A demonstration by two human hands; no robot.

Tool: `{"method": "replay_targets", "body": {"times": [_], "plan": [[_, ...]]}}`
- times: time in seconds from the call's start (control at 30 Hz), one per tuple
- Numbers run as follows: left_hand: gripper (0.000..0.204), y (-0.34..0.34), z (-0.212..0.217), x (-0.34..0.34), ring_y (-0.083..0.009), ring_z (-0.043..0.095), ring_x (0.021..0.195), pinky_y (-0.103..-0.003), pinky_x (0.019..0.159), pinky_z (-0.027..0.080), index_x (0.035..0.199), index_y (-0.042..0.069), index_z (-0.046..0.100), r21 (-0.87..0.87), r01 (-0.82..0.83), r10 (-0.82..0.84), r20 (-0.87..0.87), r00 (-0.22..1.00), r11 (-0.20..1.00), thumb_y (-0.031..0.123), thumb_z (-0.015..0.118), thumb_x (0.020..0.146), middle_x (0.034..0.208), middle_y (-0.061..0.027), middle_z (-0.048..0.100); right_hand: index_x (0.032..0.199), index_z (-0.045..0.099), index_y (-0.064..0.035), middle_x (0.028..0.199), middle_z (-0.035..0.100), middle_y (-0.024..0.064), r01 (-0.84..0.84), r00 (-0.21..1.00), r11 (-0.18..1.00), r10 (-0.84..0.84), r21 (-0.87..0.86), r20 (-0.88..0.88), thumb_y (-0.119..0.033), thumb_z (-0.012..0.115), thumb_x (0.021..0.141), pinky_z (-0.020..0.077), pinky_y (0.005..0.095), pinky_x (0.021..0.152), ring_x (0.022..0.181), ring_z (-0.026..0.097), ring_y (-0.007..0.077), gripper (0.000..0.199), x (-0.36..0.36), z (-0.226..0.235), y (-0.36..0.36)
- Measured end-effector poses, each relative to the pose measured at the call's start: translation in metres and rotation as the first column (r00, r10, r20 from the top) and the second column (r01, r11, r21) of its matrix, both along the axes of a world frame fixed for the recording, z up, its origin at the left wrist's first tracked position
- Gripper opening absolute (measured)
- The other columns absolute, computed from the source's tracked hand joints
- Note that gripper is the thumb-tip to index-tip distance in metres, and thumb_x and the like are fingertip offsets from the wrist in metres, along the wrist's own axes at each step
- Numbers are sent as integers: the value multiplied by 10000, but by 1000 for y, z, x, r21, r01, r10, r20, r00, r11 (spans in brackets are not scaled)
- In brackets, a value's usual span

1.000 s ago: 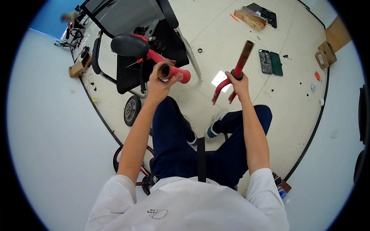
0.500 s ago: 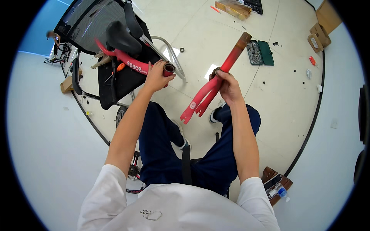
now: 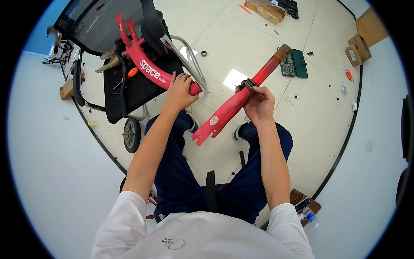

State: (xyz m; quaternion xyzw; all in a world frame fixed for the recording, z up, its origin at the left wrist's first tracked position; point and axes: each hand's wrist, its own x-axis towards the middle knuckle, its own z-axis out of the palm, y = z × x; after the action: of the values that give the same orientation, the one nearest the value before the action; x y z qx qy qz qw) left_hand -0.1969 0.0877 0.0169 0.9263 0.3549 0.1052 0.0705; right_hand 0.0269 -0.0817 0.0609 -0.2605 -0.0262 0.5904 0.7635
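Observation:
My left hand [image 3: 180, 93] is closed around the head-tube end of a red bicycle frame [image 3: 144, 64] with white lettering. Two rear prongs of the frame point up and away, over a black office chair [image 3: 125, 101]. In my right hand [image 3: 258, 103] is a red bicycle fork [image 3: 228, 108], gripped where its legs meet the steerer. A dark bearing ring [image 3: 249, 84] sits around the fork there, by my fingertips. The steerer's rusty brown end [image 3: 282, 52] points up to the right, and the slotted leg ends point toward my lap. Fork and frame are apart.
An orange-handled tool [image 3: 132, 72] lies on the chair seat. On the tiled floor are a green case of small parts [image 3: 299, 64], a black ring [image 3: 204, 53] and a cardboard box [image 3: 267, 11]. A small wheel [image 3: 132, 135] stands left of my legs; another person is far left.
The frame has turned in my left hand: its open tube mouth no longer faces me and both rear prongs show. The fork has rolled and dipped slightly toward me.

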Motion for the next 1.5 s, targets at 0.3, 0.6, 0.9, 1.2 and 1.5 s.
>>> {"method": "replay_targets", "body": {"times": [0.3, 0.6, 0.9, 1.2, 1.5], "plan": [[499, -13, 13, -10, -321, 505, 1234, -488, 1121, 321, 1102, 57, 626, 35, -2, -2, 111, 994, 999, 252, 779, 669, 1201, -140, 594, 955, 598, 14, 914, 616, 122, -27, 996, 1000, 26, -15, -84, -143, 593, 823, 460, 378, 890, 902, 587, 263, 206, -16, 1, 21], [431, -91, 98, -1, -202, 629, 738, -330, 677, 498, 1074, -19, 596, -846, 118, 164, 234, 958, 519, 386, 620, 927, 836, -128, 647, 855, 616, -45, 748, 606, 35, -27, 921, 961, 131, -275, 368, -137, 717, 866, 465, 271, 676, 707, 571, 125, 137, -31, -16, 39], [313, -136, 74, 13, -117, 516, 412, -289, 405, 398, 1012, -16, 541, -894, 34, 341, 205, 917, 448, 291, 582, 971, 534, -47, 521, 861, 631, -48, 744, 612, 49, -88, 925, 931, 208, -353, 317, -182, 723, 852, 459, 284, 661, 700, 563, 137, 163, -36, -13, 35], [301, -150, 89, 14, -216, 535, 407, -369, 448, 413, 1022, -37, 548, -883, 1, 417, 222, 881, 469, 252, 597, 955, 531, -121, 528, 845, 645, -18, 784, 630, 61, -158, 870, 956, 253, -247, 424, -159, 752, 813, 457, 289, 686, 721, 575, 133, 180, -41, -14, 37], [275, -158, 89, 13, -334, 586, 527, -384, 519, 439, 973, -50, 538, -828, -66, 399, 198, 895, 557, 211, 618, 937, 600, -189, 557, 811, 596, -46, 696, 600, 38, -117, 905, 943, 230, -310, 357, -125, 732, 823, 475, 288, 656, 713, 610, 153, 158, -42, -19, 38]]}}
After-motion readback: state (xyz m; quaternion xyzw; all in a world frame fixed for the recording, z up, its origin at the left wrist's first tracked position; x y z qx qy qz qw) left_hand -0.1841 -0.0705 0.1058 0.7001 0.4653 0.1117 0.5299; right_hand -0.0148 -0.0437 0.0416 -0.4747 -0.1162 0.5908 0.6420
